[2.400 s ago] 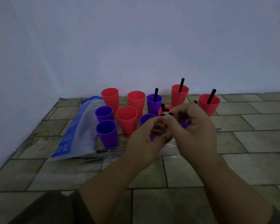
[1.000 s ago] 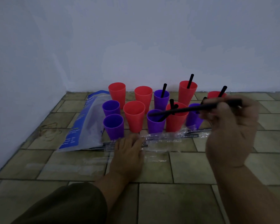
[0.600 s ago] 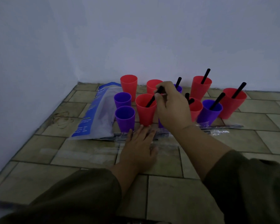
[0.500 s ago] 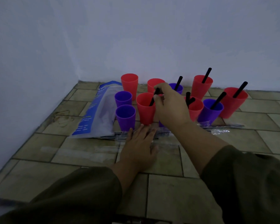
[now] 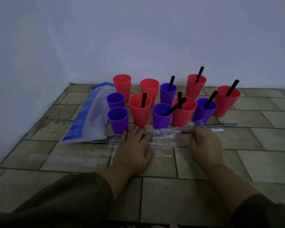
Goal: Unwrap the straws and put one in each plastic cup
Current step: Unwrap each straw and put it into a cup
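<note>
Picking up the next wrapped straw, with four cups left to fill.

Head view: my left hand [image 5: 133,146] lies flat with straight fingers, pressing the wrapped straws [image 5: 169,134] to the tiled floor [image 5: 155,186] just right of the near corner of the bag [image 5: 89,116]. My right hand [image 5: 205,143], further right of the bag, curls fingers and thumb round the same bundle; I cannot tell whether it has one straw or several. Seven cups hold black straws [image 5: 199,74]. The four closest to the bag stand empty: a red cup [image 5: 122,86], a second red cup [image 5: 149,91], a purple cup [image 5: 115,101] and a nearer purple cup [image 5: 118,120]. Next, I judge, I must single out one straw, tear its clear sleeve and stand it in one of those.
</note>
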